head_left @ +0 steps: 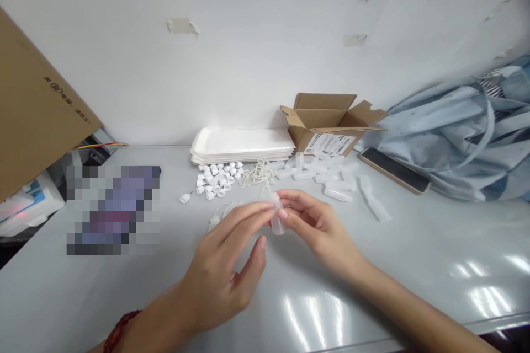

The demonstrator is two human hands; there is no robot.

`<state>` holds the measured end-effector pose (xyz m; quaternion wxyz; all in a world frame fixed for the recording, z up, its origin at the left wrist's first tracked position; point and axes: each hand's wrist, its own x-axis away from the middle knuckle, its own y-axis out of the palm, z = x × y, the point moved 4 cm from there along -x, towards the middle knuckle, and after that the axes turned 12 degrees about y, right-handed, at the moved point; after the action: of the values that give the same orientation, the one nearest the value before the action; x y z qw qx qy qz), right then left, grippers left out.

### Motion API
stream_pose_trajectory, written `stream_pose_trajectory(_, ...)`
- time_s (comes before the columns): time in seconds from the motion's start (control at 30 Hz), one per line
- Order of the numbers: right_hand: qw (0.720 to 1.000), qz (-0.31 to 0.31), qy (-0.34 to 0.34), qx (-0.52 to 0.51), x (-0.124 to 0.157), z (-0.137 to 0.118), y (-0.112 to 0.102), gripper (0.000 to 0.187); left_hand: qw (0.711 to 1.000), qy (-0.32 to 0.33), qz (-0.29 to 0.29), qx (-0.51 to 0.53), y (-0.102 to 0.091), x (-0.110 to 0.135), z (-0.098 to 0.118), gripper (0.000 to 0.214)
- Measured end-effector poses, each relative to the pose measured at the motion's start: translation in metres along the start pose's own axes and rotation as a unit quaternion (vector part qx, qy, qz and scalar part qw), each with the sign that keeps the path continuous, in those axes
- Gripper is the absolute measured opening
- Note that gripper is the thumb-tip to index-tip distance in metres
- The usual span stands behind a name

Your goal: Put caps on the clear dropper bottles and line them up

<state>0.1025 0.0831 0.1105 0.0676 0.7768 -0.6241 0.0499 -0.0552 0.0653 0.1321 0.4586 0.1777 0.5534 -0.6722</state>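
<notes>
A small translucent plastic squeeze bottle (279, 225) stands nearly upright above the grey table, pinched between the thumb and fingers of my right hand (317, 223). My left hand (223, 265) reaches in from the left with its fingers stretched out. Its fingertips touch or lie right beside the bottle's neck, while its thumb hangs apart from them. Something whitish shows at the top of the bottle, too blurred to name. Behind my hands lie a pile of white caps with thin tips (215, 179) and a tangle of off-white loops (260, 172).
Several more translucent bottles (337, 190) lie at the back right, before an open cardboard box (327, 140). White flat packs (244, 143) are stacked by the wall. A phone (393, 170) lies near blue-grey cloth (447, 127). At left are a pixelated object (116, 207) and a large carton (37, 105).
</notes>
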Motion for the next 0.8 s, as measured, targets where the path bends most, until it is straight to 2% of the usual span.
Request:
stream_pose_trajectory(0.13,0.998,-0.04,0.028,-0.043,-0.002,0.002,0.002,0.026,0.999,-0.033,-0.006,-0.028,-0.001,0.0,-0.005,0.04)
stream_pose_trajectory(0.37,0.988,-0.083,0.05,-0.117,-0.006,0.01,0.003,0.026,0.995,-0.043,-0.068,-0.064,0.009,0.002,-0.012,0.053)
stream_pose_trajectory(0.53,0.979,-0.106,0.068,-0.158,-0.007,0.011,0.006,0.026,0.996,-0.037,-0.047,-0.061,0.009,0.001,-0.012,0.041)
stream_pose_trajectory(0.63,0.979,-0.107,0.073,-0.158,-0.007,0.011,0.006,0.026,0.997,-0.039,-0.041,-0.056,0.009,0.0,-0.012,0.04)
stream_pose_trajectory(0.8,0.989,-0.094,0.066,-0.094,-0.006,0.009,0.006,0.028,0.997,-0.033,-0.032,-0.069,0.009,-0.003,-0.011,0.037)
